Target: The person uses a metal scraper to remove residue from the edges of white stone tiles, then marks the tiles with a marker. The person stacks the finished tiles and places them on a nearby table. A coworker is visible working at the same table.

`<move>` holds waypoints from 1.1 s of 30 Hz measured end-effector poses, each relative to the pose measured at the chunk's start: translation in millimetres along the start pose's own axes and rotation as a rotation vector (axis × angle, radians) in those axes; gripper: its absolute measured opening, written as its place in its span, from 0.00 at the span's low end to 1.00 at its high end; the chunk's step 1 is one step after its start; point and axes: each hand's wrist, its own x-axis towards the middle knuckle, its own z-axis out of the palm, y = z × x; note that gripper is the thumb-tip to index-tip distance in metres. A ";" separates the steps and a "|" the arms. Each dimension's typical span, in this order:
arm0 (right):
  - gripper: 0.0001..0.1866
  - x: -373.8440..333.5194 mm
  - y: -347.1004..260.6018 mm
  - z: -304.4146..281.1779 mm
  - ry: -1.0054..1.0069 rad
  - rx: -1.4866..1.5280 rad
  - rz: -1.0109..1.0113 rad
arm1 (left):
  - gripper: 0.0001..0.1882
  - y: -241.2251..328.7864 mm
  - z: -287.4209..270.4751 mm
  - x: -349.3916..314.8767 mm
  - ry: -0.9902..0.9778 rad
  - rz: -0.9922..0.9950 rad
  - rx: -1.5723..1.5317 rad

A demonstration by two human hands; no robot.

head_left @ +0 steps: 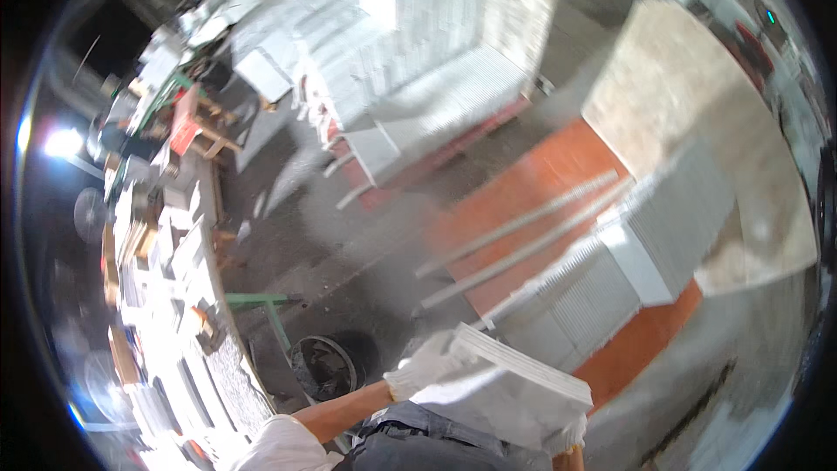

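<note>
Close to my body I carry a small stack of thin white tiles (510, 397), tilted, with the layered edges facing away from me. My left hand (425, 370), in a white knit glove, is closed round the left end. At the right end my right hand (568, 436), gloved too, grips the lower corner; most of its fingers are hidden by the tiles. Just beyond the stack, rows of similar tiles (571, 301) stand on edge on an orange pallet (540, 166), with two pale strips (532, 240) lying across its bare part.
A beige board (689, 113) leans upright behind the pallet. Farther off stands another loaded tile pallet (418, 52). A dark bucket (327, 366) sits on the floor beside a green metal stand (266, 301). Left of me runs a cluttered workbench (222, 331).
</note>
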 end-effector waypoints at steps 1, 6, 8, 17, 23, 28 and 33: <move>0.28 -9.3 -6.5 10.8 -0.017 -0.026 -0.022 | 0.32 -3.0 -8.7 -13.3 0.116 0.039 0.115; 0.28 -64.7 -5.6 80.2 -0.041 -0.053 -0.136 | 0.36 -29.2 -90.3 -69.2 0.115 0.076 -0.137; 0.28 -85.9 5.4 108.5 -0.032 -0.041 -0.176 | 0.36 -45.9 -128.9 -87.8 0.106 0.057 -0.310; 0.28 -142.1 31.0 275.4 -0.183 -0.187 -0.251 | 0.35 -133.3 -278.8 -161.9 0.562 0.094 -0.358; 0.28 -142.3 26.8 362.5 -0.313 -0.395 -0.276 | 0.37 -171.6 -311.6 -206.2 0.798 0.129 -0.418; 0.28 -136.5 35.9 479.7 -0.430 -0.570 -0.246 | 0.36 -188.6 -342.5 -212.4 0.904 0.129 -0.374; 0.28 -136.6 27.7 577.7 -0.507 -0.729 -0.232 | 0.31 -196.5 -389.8 -174.6 1.043 0.028 -0.740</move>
